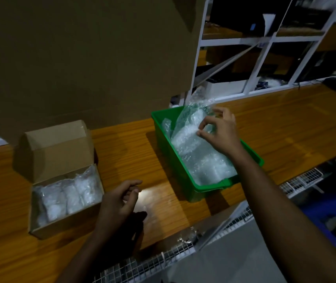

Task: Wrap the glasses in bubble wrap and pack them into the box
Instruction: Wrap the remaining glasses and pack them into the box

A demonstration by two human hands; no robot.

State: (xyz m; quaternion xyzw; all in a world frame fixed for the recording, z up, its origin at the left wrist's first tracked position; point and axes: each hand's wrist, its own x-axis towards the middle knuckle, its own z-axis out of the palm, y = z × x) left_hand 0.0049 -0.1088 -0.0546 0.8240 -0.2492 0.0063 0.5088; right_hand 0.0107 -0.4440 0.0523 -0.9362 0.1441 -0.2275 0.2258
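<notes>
A sheet of bubble wrap [191, 127] rises from a green bin [206, 185] right of centre on a wooden table [142, 144], pinched at its edge between the thumb and fingertips of the right hand [219, 128]; more wrap lies crumpled beneath it in the bin. At near left, an open cardboard box [65, 219] with its lid [56, 150] tipped back holds several wrapped bundles [65, 196] packed side by side, filling most of it. The left hand [118, 201] hovers between box and bin, fingers loosely curled, holding nothing. No bare glass is clearly visible. Packing appears well advanced; at least one further glass seems due for wrapping, and the box is not yet closed. White shelving [265, 41] stands at far right.
</notes>
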